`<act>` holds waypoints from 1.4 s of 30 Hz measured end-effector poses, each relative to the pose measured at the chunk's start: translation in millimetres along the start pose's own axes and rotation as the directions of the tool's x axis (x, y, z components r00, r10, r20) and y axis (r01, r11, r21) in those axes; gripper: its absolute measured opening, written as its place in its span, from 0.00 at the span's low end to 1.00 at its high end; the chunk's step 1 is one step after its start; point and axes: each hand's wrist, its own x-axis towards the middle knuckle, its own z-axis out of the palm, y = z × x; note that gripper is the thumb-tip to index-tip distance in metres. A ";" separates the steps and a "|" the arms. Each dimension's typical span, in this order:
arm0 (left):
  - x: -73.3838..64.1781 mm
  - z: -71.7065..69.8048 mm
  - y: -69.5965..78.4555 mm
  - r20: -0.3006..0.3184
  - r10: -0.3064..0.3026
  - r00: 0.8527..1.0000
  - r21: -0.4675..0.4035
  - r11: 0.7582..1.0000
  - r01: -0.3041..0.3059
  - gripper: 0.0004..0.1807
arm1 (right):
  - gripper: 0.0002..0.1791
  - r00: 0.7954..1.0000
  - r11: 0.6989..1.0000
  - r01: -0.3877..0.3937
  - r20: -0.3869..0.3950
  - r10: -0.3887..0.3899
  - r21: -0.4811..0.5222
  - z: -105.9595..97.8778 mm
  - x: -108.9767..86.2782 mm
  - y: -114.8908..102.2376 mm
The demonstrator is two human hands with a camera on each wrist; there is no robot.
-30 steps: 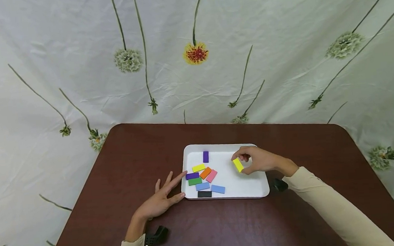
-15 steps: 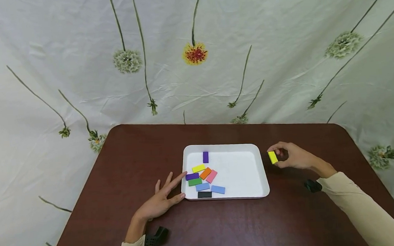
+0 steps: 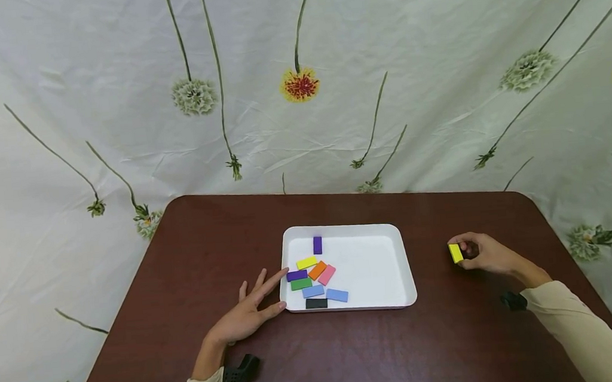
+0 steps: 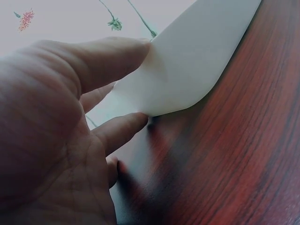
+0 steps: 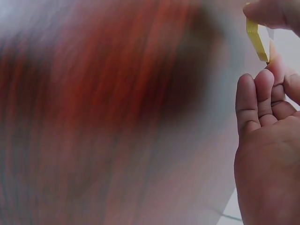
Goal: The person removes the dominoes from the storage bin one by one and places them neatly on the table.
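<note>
My right hand (image 3: 490, 254) pinches a yellow block (image 3: 455, 253) between thumb and fingers, to the right of the white tray (image 3: 371, 270). In the right wrist view the yellow block (image 5: 258, 40) sits at the top right, partly behind the thumb. My left hand (image 3: 245, 314) is spread, its fingertips touching the tray's left rim. The left wrist view shows the fingertips against the tray's outer side wall (image 4: 187, 70). In the tray's left part lie several blocks, among them an orange block (image 3: 317, 270), a pink block (image 3: 326, 274), a green block (image 3: 301, 283) and a black block (image 3: 316, 303).
A dark brown wooden table (image 3: 223, 239) with rounded corners holds the tray. Behind it hangs a pale cloth (image 3: 252, 51) printed with flowers. One purple block (image 3: 317, 245) lies apart near the tray's back wall.
My right hand has carried the yellow block from over the tray rightward past its right rim, then slightly nearer to me. The left hand keeps its place at the tray.
</note>
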 end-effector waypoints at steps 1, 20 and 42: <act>-0.2 -0.1 0.0 0.000 0.000 1.000 0.002 1.000 0.000 0.38 | 0.25 1.000 1.000 -0.006 0.005 0.006 0.001 -0.3 -1.0 2.2; 0.0 0.3 -0.4 0.004 0.008 1.000 -0.019 1.000 -0.008 0.38 | 0.26 0.999 0.999 -0.042 -0.012 0.042 -0.013 -1.2 -7.5 16.5; -0.3 0.7 -3.1 0.006 0.005 1.000 -0.026 1.000 -0.005 0.38 | 0.24 0.999 0.999 0.038 -0.038 -0.037 0.038 -1.0 4.6 -8.4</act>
